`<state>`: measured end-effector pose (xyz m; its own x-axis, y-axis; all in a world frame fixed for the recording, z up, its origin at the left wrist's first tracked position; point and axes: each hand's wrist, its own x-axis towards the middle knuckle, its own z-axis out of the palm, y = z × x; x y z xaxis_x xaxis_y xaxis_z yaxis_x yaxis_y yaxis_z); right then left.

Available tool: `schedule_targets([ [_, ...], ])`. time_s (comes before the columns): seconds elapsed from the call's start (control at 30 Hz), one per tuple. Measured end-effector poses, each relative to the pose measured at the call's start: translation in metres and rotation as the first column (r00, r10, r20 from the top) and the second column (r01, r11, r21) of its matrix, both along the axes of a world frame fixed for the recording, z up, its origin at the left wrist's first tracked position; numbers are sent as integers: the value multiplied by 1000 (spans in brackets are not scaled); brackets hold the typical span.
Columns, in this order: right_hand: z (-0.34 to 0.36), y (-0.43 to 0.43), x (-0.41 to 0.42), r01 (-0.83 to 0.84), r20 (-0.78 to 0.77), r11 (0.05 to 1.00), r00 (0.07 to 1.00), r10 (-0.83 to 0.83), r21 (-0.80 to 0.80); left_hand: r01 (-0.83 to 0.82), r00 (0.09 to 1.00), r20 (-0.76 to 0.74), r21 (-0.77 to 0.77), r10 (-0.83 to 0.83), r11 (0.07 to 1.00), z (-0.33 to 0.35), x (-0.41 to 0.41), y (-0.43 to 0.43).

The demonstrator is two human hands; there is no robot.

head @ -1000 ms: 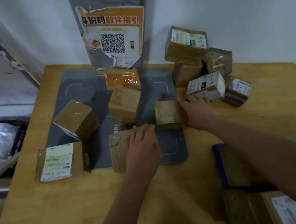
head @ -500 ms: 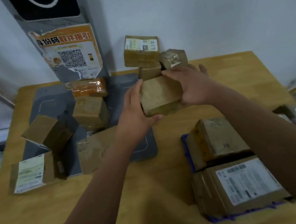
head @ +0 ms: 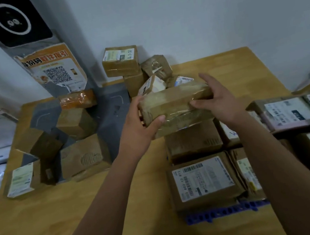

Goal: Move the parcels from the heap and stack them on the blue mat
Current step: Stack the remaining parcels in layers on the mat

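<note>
The brown parcel is being gripped at both ends by the left hand and the right hand, lying long-ways across, over the far side of the blue mat.

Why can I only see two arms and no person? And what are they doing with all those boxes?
There is no machine here. The camera sits on a person's head and looks down, so you see only that person's own arms. The left hand and the right hand grip a brown taped parcel between them, held up over the wooden table. Behind it, against the wall, is the heap of parcels. On the right, labelled parcels lie on the blue mat; only its edge peeks out. On the left, a few boxes sit on and beside a grey mat.
</note>
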<state>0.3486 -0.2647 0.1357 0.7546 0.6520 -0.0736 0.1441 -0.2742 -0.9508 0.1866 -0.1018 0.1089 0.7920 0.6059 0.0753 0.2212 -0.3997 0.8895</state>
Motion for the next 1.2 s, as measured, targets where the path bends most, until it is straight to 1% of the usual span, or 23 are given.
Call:
schedule_targets([
  [0.07,-6,-11,-1,65,12,998,998,-65,9,-30,999,12,-7,30,1000,3,4,-15],
  [0.13,-8,-22,-2,93,-1,995,996,-93,33,-47,999,6,-21,47,999,3,6,-28],
  [0.33,-13,-48,1,99,-48,993,994,-96,62,-93,995,-46,-66,90,993,-2,6,-54],
  [0.43,-16,-52,1,67,-30,997,997,-66,42,-106,994,-38,-142,101,984,-4,4,-60],
  [0.5,-18,-55,0,34,-46,997,998,-30,76,-103,995,-28,-188,99,977,-6,1,-63],
  [0.6,-18,-61,0,-25,16,997,1000,24,80,-84,995,-63,-172,74,982,-7,-2,-67],
  [0.77,-17,-65,0,-63,120,998,991,63,-9,-100,991,-104,-113,89,988,-3,-1,-71],
  [0.8,-16,-65,0,-63,130,998,989,65,-22,-105,991,-98,-123,93,987,-2,-1,-72],
  [0.9,-16,-65,-3,-51,188,997,980,59,-49,-145,989,-30,-249,142,957,1,0,-76],
  [0.97,-18,-66,-5,-36,216,996,975,52,-75,-179,983,-5,-293,186,939,0,0,-77],
  [1.03,-22,-67,-5,-23,230,995,972,45,-99,-207,977,-18,-277,211,938,-1,1,-77],
  [1.2,-23,-69,-5,-5,215,995,976,27,-103,-245,969,-38,-246,243,938,-3,4,-81],
])
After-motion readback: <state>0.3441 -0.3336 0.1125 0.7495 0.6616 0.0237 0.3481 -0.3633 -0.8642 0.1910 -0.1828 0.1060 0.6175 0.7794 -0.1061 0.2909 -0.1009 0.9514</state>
